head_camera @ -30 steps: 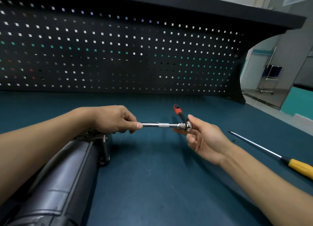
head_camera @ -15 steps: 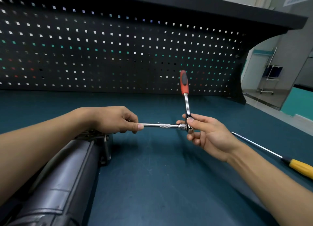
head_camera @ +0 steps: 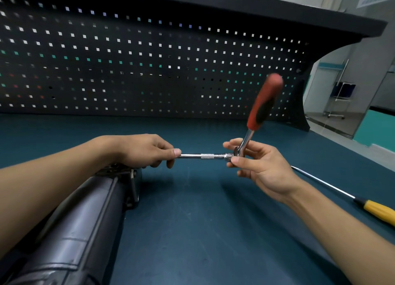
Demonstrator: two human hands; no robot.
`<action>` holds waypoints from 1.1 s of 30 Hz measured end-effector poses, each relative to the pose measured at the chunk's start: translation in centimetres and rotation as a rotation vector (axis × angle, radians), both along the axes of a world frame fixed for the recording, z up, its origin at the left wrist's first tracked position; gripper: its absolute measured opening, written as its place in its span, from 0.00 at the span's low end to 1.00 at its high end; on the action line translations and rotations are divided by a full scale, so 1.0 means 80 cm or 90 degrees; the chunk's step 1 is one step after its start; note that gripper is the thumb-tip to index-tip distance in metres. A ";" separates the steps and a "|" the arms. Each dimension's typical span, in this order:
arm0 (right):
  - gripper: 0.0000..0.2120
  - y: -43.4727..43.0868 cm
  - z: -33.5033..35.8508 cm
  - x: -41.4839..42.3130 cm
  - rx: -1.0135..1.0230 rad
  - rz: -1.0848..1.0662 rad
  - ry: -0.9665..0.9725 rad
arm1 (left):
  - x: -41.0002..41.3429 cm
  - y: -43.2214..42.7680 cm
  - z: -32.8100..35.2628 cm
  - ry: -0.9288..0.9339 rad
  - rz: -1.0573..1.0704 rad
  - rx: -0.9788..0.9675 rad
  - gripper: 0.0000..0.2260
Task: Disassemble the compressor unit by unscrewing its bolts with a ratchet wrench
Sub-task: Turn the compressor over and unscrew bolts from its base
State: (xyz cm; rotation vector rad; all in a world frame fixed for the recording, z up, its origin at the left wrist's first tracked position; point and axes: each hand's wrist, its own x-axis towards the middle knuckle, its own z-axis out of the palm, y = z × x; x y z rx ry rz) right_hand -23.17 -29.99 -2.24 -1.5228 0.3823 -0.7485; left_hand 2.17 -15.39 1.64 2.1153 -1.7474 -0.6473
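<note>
While pinching ratchet (head_camera: 259, 108) at its head, just right of centre: right hand (head_camera: 264, 167), thumb and fingertips curled round the joint. Red-black handle tilted up and right, blurred. Extension bar (head_camera: 205, 156) level, running left from head into left hand (head_camera: 141, 150); fingers clenched round bar end. Compressor (head_camera: 81, 225) lower left on bench (head_camera: 203, 231), under left wrist. Screwdriver (head_camera: 376, 210) lying lower right, apart from hands. Pegboard (head_camera: 149, 60) across top.

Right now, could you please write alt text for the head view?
Two hands hold a ratchet wrench above a workbench: left hand grips its extension bar, right hand pinches its head. Compressor unit lies left, screwdriver right.
</note>
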 end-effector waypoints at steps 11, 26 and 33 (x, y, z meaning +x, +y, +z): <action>0.17 0.004 0.000 -0.001 -0.092 0.008 -0.001 | 0.001 -0.002 -0.001 -0.027 0.004 0.008 0.22; 0.12 -0.005 -0.009 0.001 0.012 -0.044 0.009 | 0.000 -0.003 0.001 -0.043 -0.031 0.012 0.21; 0.18 0.009 0.004 0.007 0.070 -0.082 0.024 | -0.001 -0.001 0.003 -0.023 -0.024 0.016 0.23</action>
